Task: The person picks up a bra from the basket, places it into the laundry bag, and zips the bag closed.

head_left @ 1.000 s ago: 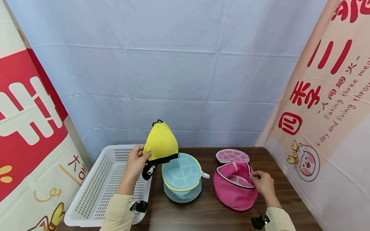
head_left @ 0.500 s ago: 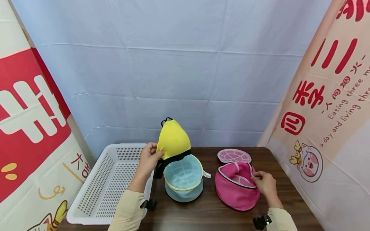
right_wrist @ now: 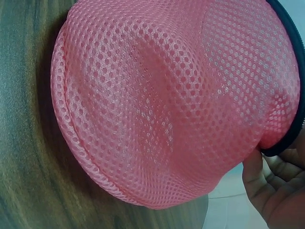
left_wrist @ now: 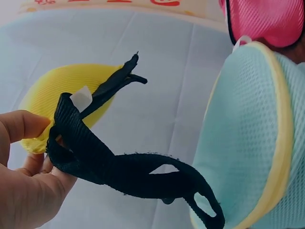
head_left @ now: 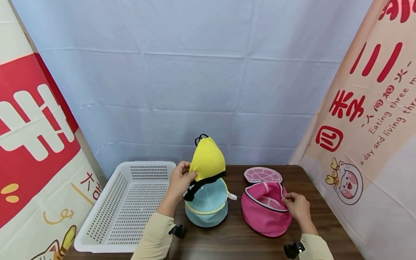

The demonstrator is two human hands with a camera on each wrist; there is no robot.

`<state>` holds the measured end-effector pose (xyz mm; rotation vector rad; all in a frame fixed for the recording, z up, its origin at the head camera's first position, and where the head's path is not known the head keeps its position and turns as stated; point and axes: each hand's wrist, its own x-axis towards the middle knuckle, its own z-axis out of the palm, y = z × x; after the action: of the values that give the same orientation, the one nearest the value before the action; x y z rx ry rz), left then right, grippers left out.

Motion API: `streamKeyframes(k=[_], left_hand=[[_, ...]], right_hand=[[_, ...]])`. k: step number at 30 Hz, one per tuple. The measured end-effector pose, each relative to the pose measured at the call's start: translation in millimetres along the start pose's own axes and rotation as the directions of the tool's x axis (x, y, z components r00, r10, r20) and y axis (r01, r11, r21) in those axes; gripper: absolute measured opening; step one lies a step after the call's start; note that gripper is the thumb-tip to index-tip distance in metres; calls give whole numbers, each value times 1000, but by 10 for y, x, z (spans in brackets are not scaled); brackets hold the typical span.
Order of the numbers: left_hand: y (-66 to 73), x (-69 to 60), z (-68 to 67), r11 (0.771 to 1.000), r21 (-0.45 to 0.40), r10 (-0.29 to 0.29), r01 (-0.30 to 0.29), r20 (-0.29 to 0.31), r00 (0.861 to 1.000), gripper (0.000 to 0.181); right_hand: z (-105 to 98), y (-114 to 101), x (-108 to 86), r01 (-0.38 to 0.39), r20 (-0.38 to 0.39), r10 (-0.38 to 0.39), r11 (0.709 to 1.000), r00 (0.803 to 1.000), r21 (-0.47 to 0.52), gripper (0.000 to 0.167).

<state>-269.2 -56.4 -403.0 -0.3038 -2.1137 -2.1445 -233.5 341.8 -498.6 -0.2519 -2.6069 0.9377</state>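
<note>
In the head view my left hand pinches the side of a yellow bra with black straps, folded into one cup shape. The bra is up over the light-blue mesh laundry bag, covering part of its mouth. Up close in the left wrist view, the black band dangles below thumb and fingers, towards the blue bag's yellow rim. To the right, my right hand pinches the dark-edged rim of a pink mesh laundry bag. Its mouth gapes, with the round patterned lid folded back behind.
A white perforated plastic basket stands on the left of the dark wooden table. A pale blue cloth hangs behind the table, and printed cloths hang at both sides.
My left hand has carried the bra to the right, from beside the basket's edge to over the blue bag. The right hand keeps its hold on the pink bag's rim.
</note>
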Motion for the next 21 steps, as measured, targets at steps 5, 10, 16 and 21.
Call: streamKeyframes(k=[5, 10, 16, 21], left_hand=[[132, -91, 126, 1000, -10, 14, -14, 33, 999, 18], [232, -133, 243, 1000, 0, 28, -28, 51, 998, 17], [233, -98, 348, 1000, 3, 26, -26, 85, 996, 16], [215, -52, 436, 1000, 10, 19, -21, 121, 992, 15]], right_hand=[[1, 9, 6, -12, 12, 12, 1000, 1000, -4, 14], [-12, 0, 12, -14, 10, 14, 1000, 1000, -5, 15], [-38, -22, 13, -14, 33, 14, 1000, 999, 0, 16], [-34, -26, 11, -13, 44, 13, 1000, 999, -1, 17]])
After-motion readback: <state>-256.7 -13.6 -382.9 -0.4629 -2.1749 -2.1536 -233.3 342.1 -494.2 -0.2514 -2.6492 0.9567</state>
